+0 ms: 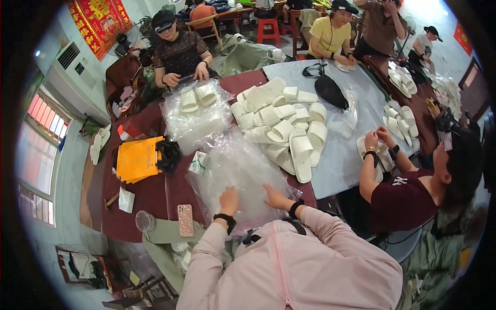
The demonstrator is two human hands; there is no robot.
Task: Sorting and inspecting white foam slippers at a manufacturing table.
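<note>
A stack of clear plastic bags lies on the table right in front of me. My left hand rests on its near left part, fingers laid on the plastic. On the near right part is my right hand, its fingers stretched out and touching the top bag. Neither hand appears to hold anything. Just beyond the bags sits a heap of white slide sandals. A small white and green box touches the stack's left side.
Left of me are a phone, a plastic cup, and orange bags. Across the table a person handles more clear bags with sandals on top. At the right, another person's hands hold white sandals. A black bag lies behind the heap.
</note>
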